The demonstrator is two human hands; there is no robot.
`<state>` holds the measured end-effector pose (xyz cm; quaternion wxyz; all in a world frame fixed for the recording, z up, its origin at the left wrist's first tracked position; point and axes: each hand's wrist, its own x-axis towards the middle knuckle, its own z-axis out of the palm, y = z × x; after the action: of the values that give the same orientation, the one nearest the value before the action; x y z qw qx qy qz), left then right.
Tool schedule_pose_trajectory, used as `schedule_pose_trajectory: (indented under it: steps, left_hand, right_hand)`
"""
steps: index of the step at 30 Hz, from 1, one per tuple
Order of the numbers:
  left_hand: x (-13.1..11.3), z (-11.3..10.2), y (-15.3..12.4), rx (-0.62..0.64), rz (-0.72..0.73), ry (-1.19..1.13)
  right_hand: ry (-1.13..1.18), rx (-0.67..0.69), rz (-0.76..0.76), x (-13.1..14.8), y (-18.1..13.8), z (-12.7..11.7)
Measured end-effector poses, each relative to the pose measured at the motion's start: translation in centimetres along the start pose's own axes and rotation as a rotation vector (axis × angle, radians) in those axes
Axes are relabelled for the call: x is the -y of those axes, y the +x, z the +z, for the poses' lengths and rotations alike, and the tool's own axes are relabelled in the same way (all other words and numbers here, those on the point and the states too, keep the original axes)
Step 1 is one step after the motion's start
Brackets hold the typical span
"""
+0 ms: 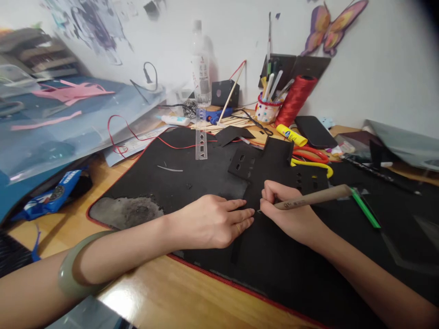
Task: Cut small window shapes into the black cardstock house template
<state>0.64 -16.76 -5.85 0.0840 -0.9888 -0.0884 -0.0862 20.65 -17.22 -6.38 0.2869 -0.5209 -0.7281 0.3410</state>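
Observation:
My right hand (291, 212) is closed round a grey-brown pen (308, 197) with dark lettering on its barrel. The pen leans to the right, its tip down at black material on the mat. Just left of the tip, my left hand (219, 221) lies palm down, fingers stretched out and pressing on the black surface. A pale green bangle (70, 269) circles the left forearm. Beyond both hands is a black cut piece (274, 160) with small shaped holes. Black on black, the edges of whatever lies under my fingers cannot be made out.
A red-edged black mat (164, 183) covers the desk. On it are a clear stencil ruler (202, 141) and a green stick (366, 209). Behind stand a bottle (201, 68), a pen cup (267, 109), a red thread spool (295, 100) and a yellow glue stick (291, 135). A blue packet (55, 194) lies left.

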Motion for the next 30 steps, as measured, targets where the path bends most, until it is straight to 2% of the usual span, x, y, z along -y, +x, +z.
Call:
schedule_pose_trajectory:
  steps: [21, 30]
  left_hand:
    - [-0.13, -0.14, -0.02, 0.039, -0.024, -0.007]
    - [-0.11, 0.06, -0.06, 0.0, -0.022, -0.022]
  right_hand:
    - [-0.017, 0.01, -0.019, -0.19, -0.11, -0.31]
    - [0.03, 0.008, -0.007, -0.29, -0.24, -0.29]
